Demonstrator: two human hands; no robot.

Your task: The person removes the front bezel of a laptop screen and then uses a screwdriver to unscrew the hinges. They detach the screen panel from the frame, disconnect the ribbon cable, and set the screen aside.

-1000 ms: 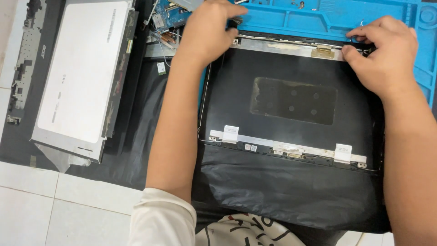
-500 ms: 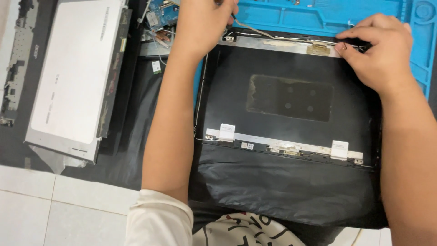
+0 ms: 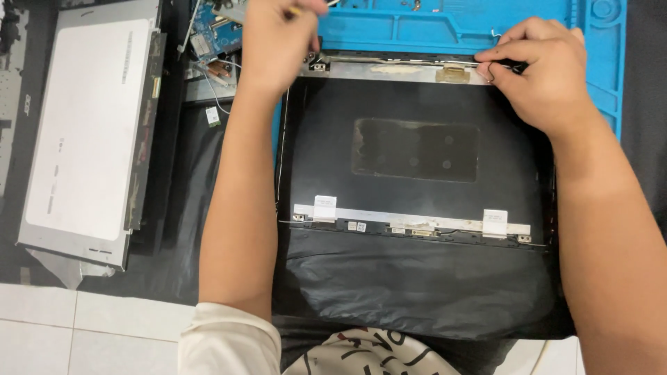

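A black laptop lid back cover [image 3: 417, 149] lies inner side up in front of me, with a metal strip and hinges along its far edge. My left hand [image 3: 278, 38] rests at the cover's far left corner, fingers curled around a thin yellowish tool near the top of the view. My right hand [image 3: 545, 69] pinches a thin black cable at the far right corner of the cover. A silver strip with white tape tabs [image 3: 410, 221] crosses the cover's near part.
A detached screen panel [image 3: 87, 132] lies face down at the left. A circuit board with wires [image 3: 212, 38] sits beside it. A blue repair mat [image 3: 451, 28] lies behind the cover. Black plastic sheet [image 3: 417, 292] covers the near area; white floor tiles [image 3: 83, 333] show at lower left.
Both hands have shifted slightly toward the top of the view along the cover's far edge; the left hand now reaches partly out of view. The cover stays in place.
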